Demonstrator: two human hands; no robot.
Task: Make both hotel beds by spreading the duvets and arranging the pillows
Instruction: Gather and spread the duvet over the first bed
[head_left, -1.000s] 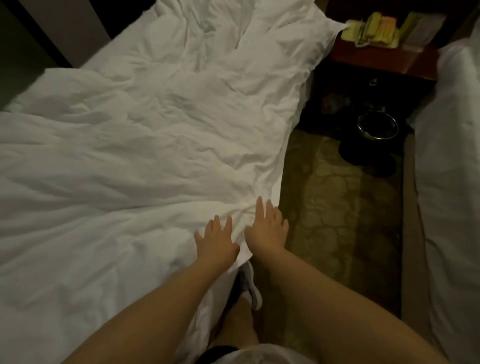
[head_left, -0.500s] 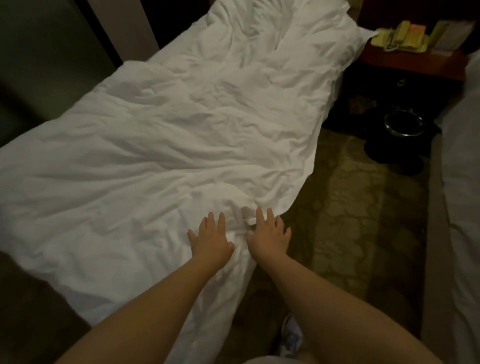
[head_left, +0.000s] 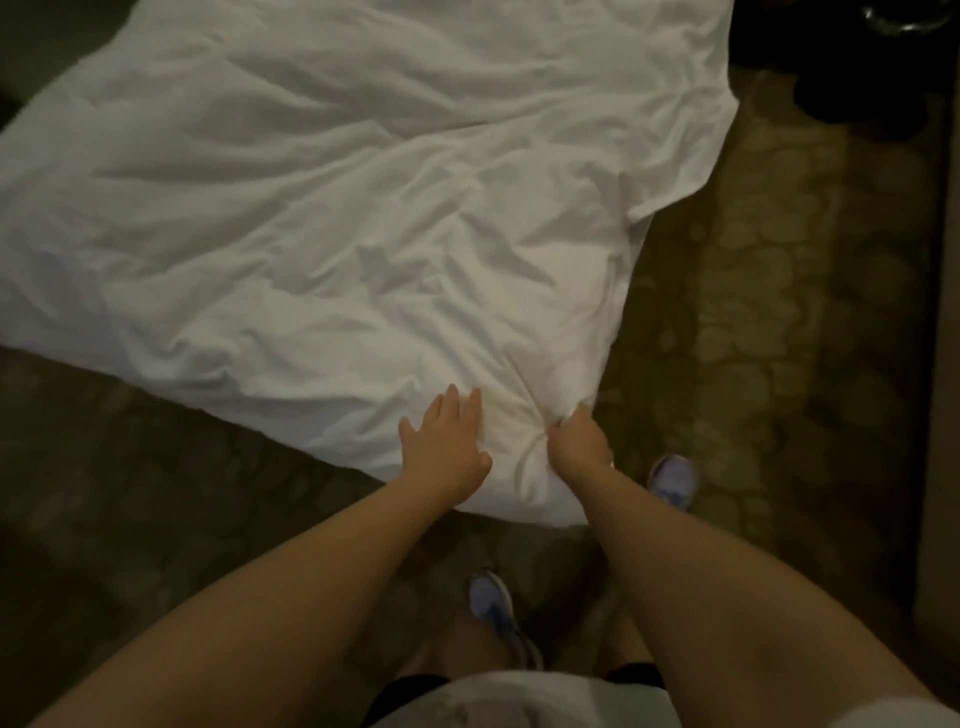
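A wrinkled white duvet (head_left: 332, 208) covers the bed and fills the upper left of the view, its near corner hanging toward me. My left hand (head_left: 447, 441) lies flat on that corner, fingers spread. Just to its right, my right hand (head_left: 576, 441) is closed on a bunch of the duvet fabric at the corner's edge, with creases radiating from the grip. No pillows are in view.
Dark patterned carpet (head_left: 753, 338) runs along the bed's right side and in front of it. My shoes (head_left: 672, 480) stand on the carpet by the corner. A dark bin (head_left: 904, 21) sits at the top right, and the other bed's edge (head_left: 940, 364) lines the right border.
I have stepped back toward the foot of the bed and the view has tilted down. My right hand went from flat on the duvet to gripping its corner; the left hand stays flat.
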